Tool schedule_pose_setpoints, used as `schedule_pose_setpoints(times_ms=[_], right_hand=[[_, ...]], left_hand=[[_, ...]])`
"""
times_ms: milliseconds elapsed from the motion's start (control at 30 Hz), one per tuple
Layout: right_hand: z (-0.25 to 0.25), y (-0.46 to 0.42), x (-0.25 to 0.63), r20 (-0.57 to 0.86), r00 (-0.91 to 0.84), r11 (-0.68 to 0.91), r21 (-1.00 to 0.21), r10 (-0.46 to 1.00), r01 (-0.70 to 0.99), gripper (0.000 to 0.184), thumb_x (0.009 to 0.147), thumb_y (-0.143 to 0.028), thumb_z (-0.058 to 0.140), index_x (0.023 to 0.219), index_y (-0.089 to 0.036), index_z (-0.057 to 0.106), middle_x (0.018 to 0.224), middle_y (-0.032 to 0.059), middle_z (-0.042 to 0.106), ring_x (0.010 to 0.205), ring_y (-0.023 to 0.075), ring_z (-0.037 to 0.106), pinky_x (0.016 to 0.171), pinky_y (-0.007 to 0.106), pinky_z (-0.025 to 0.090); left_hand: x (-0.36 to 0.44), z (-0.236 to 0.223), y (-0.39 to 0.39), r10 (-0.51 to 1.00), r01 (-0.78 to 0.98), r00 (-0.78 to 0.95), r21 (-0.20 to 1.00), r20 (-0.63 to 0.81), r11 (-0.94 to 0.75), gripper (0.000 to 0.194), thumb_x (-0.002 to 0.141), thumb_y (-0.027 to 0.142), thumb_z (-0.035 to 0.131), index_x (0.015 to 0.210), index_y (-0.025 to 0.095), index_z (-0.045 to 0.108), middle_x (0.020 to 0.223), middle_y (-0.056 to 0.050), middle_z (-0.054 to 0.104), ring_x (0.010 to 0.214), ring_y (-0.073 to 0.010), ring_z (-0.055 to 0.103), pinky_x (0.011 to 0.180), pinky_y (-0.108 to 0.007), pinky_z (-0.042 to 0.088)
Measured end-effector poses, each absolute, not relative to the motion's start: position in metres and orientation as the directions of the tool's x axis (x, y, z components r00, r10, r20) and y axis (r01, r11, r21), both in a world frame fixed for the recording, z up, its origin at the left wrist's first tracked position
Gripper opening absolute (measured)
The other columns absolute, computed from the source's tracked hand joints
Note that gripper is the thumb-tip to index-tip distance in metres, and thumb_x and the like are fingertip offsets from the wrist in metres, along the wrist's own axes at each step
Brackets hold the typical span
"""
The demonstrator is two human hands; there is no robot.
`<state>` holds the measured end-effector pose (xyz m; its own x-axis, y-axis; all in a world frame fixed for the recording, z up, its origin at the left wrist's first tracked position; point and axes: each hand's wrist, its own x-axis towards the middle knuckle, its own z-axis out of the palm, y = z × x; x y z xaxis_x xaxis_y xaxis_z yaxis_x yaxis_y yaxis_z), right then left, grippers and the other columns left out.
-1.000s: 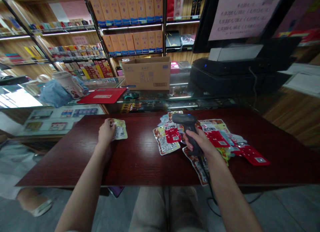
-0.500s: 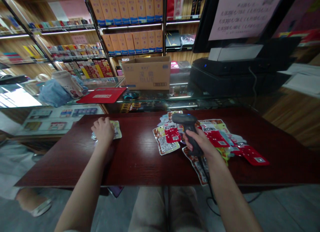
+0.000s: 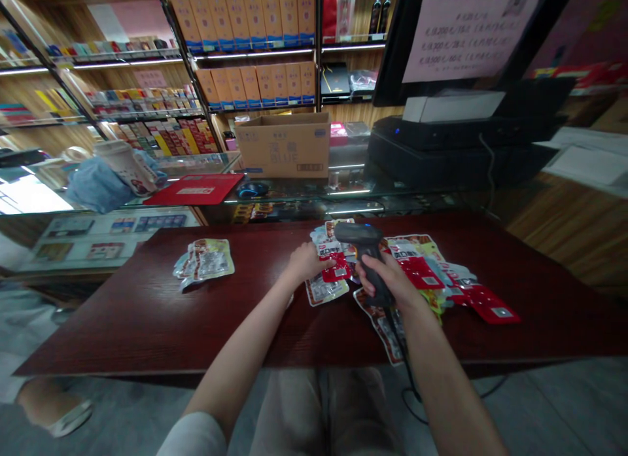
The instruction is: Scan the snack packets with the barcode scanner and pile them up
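Scanner (image 3: 360, 233), matte blk plastic w/ pistol-shaped handle, sits gripped in the right hand (image 3: 396, 282) at ctr. frame, forearm slanting up from lower right. Left hand (image 3: 304, 263), back up, arm stretched diagonally from bottom left of ctr., lays its thumb over a shiny red packet (image 3: 339, 271) just left of the scanner's handle; can't tell if its fingers are closed. Crinkled silvery pkts (image 3: 212, 260) overlap, mid-left, on dark wood-grain table (image 3: 147, 312).
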<state>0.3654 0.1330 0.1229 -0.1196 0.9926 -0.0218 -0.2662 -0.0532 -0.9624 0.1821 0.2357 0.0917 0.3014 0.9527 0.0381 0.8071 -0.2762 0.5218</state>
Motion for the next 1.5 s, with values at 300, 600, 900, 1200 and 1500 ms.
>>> schedule_pose_setpoints(times_ms=[300, 600, 900, 1200, 1500], right_hand=[[0.117, 0.137, 0.367, -0.013, -0.118, -0.044, -0.963, 0.993, -0.265, 0.036, 0.074, -0.048, 0.07, 0.075, -0.019, 0.048, 0.06, -0.0052, 0.052, 0.036, 0.0048, 0.04, 0.033, 0.02, 0.034], [0.117, 0.136, 0.368, -0.022, -0.127, -0.049, -0.976, 0.992, -0.214, 0.033, 0.079, -0.047, 0.066, 0.076, -0.019, 0.05, 0.059, -0.0046, 0.052, 0.037, 0.0051, 0.042, 0.036, 0.019, 0.035], [0.119, 0.135, 0.362, -0.022, -0.125, -0.046, -0.98, 0.992, -0.192, 0.033, 0.075, -0.046, 0.07, 0.078, -0.019, 0.051, 0.06, -0.0053, 0.052, 0.037, 0.0049, 0.042, 0.034, 0.019, 0.035], [0.118, 0.135, 0.362, -0.033, -0.127, -0.054, -0.986, 0.991, -0.158, 0.031, 0.076, -0.046, 0.069, 0.079, -0.019, 0.053, 0.055, -0.0061, 0.05, 0.036, 0.0055, 0.041, 0.034, 0.019, 0.035], [0.116, 0.136, 0.363, -0.04, -0.125, -0.056, -0.99, 0.991, -0.127, 0.031, 0.076, -0.046, 0.068, 0.078, -0.02, 0.052, 0.052, -0.0059, 0.05, 0.034, 0.0063, 0.041, 0.033, 0.02, 0.032]], left_hand=[[0.169, 0.069, 0.251, 0.972, 0.638, 0.231, 0.748, 0.039, -0.182, 0.029, 0.072, 0.032, 0.071, 0.092, 0.018, 0.055, 0.09, -0.007, 0.065, 0.088, -0.0239, 0.064, 0.081, -0.037, 0.049], [0.166, 0.076, 0.264, 1.0, -0.351, 0.013, 0.936, 0.015, -0.009, 0.029, 0.073, 0.021, 0.067, 0.097, 0.018, 0.051, 0.09, -0.002, 0.066, 0.076, -0.0141, 0.066, 0.082, -0.037, 0.054], [0.155, 0.082, 0.268, 0.998, -0.456, -0.05, 0.889, 0.031, -0.05, 0.031, 0.079, 0.028, 0.068, 0.097, 0.022, 0.042, 0.094, -0.002, 0.065, 0.084, -0.0162, 0.068, 0.081, -0.041, 0.058], [0.155, 0.086, 0.266, 0.995, -0.495, -0.056, 0.864, 0.077, -0.095, 0.034, 0.078, 0.031, 0.07, 0.094, 0.023, 0.041, 0.094, -0.001, 0.064, 0.084, -0.0156, 0.067, 0.082, -0.04, 0.058], [0.159, 0.088, 0.265, 0.991, -0.53, -0.054, 0.838, 0.121, -0.131, 0.033, 0.076, 0.03, 0.071, 0.095, 0.021, 0.046, 0.088, -0.002, 0.066, 0.083, -0.0186, 0.068, 0.083, -0.045, 0.056]])
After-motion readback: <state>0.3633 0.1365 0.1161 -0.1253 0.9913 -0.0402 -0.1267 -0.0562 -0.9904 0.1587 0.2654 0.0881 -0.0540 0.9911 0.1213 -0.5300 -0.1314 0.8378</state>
